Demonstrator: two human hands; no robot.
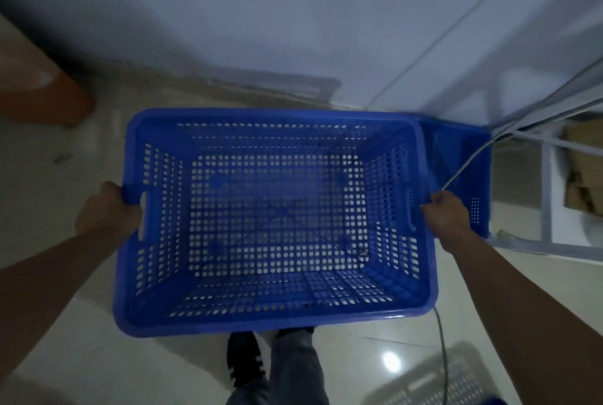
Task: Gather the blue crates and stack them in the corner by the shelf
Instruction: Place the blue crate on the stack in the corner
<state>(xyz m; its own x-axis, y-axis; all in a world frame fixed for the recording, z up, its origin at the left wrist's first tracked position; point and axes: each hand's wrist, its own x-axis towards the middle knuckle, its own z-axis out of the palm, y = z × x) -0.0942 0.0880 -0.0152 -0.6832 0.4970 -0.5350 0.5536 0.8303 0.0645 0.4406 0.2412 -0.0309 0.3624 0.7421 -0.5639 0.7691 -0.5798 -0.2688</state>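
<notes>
I hold a large blue perforated crate level in front of me, above the floor. My left hand grips its left rim by the handle slot. My right hand grips the right rim at the other handle. The crate is empty; floor tiles show through its holes. A second blue crate stands on the floor behind and to the right, in the corner beside the white metal shelf. The held crate hides most of it.
A pale wall runs across the back. An orange-brown box sits at far left. Cardboard boxes lie on the shelf's low tier. A thin cable hangs down at right. My feet show below the crate.
</notes>
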